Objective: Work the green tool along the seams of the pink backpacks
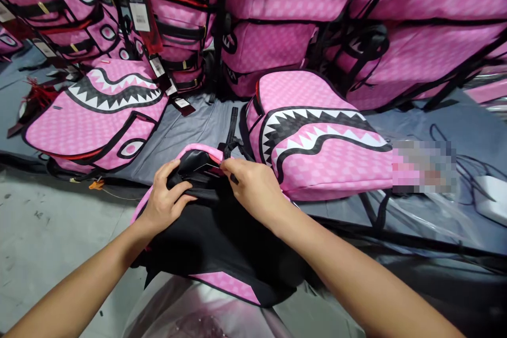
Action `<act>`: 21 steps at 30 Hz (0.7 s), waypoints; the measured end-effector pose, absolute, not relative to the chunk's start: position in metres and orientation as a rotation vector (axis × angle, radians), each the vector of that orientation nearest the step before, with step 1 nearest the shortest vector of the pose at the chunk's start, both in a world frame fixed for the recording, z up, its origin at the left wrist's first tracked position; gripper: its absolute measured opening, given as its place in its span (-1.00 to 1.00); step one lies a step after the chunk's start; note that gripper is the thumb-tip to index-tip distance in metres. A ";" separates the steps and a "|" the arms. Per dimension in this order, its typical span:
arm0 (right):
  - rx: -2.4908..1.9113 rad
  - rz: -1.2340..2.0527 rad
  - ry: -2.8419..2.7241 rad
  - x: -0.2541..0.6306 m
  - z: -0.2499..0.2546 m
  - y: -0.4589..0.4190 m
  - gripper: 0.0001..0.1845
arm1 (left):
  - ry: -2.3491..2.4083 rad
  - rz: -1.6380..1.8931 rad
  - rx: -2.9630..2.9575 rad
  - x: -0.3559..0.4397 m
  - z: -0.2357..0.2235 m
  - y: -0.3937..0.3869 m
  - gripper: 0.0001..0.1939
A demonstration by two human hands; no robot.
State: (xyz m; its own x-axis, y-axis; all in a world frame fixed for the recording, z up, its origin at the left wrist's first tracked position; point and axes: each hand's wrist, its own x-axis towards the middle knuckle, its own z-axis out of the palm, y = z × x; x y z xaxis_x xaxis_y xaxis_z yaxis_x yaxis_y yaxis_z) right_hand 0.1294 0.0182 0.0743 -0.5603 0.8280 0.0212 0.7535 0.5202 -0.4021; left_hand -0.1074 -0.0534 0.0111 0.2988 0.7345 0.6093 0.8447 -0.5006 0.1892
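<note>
A pink backpack [225, 282] lies in front of me with its black back panel facing up. My left hand [164, 202] grips the black upper edge of this backpack, fingers curled over it. My right hand [253, 187] pinches the top of the same backpack near its black strap [233, 132], fingers pressed together. A second pink backpack [317, 148] with a shark-mouth print lies just beyond my right hand, front side up.
Another shark-mouth backpack [95, 116] lies at the left. Many pink backpacks [285, 16] with hang tags [139, 13] are stacked along the back. Grey sheeting [190, 127] covers the floor, bare concrete [47, 232] shows at the left, and clear plastic [415, 216] lies at the right.
</note>
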 end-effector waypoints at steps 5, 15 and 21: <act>-1.261 0.613 -2.850 0.107 0.064 0.026 -0.69 | -1.515 -0.973 -2.480 -0.117 0.014 -0.053 -0.66; -1.102 0.652 -3.032 0.083 0.056 0.037 -0.66 | -2.695 -0.411 -1.901 -0.125 0.011 -0.052 -0.36; -1.047 0.648 -2.864 0.073 0.070 0.034 -0.67 | -2.576 -0.398 -1.963 -0.133 0.009 -0.054 -0.32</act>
State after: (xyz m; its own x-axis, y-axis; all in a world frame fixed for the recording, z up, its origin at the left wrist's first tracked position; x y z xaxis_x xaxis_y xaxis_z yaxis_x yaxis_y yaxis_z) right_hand 0.0731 0.0344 0.0701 -0.7741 0.6220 -0.1178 0.6122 0.6881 -0.3896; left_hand -0.1327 -0.0542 0.0092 -0.2716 0.9611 0.0502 0.9314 0.2494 0.2650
